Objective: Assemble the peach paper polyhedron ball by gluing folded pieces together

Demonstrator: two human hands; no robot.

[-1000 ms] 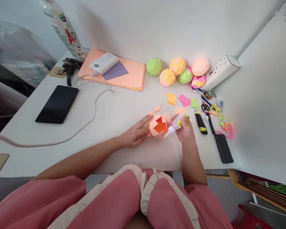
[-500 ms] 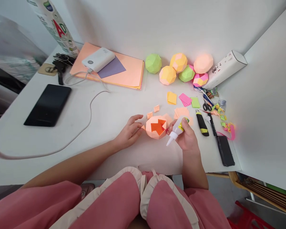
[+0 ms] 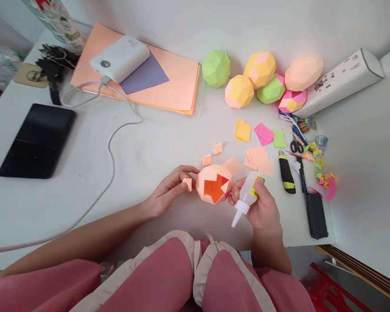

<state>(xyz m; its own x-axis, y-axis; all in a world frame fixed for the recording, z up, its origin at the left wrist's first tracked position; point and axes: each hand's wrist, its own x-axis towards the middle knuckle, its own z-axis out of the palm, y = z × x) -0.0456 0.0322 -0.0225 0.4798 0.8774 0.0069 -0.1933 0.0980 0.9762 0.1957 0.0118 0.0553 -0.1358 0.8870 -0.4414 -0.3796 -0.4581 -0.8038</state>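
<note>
Left hand (image 3: 163, 193) pinches a small folded peach paper piece (image 3: 187, 185); right hand (image 3: 265, 209) grips a whitish plastic bottle (image 3: 248, 192), maybe glue. Squeeze softly; don't squash the round peach paper ball (image 3: 205, 175).

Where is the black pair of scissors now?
In the head view, the black-handled scissors lie on the white table's right side, just above the black and yellow cutter and right of the small green paper squares.
</note>
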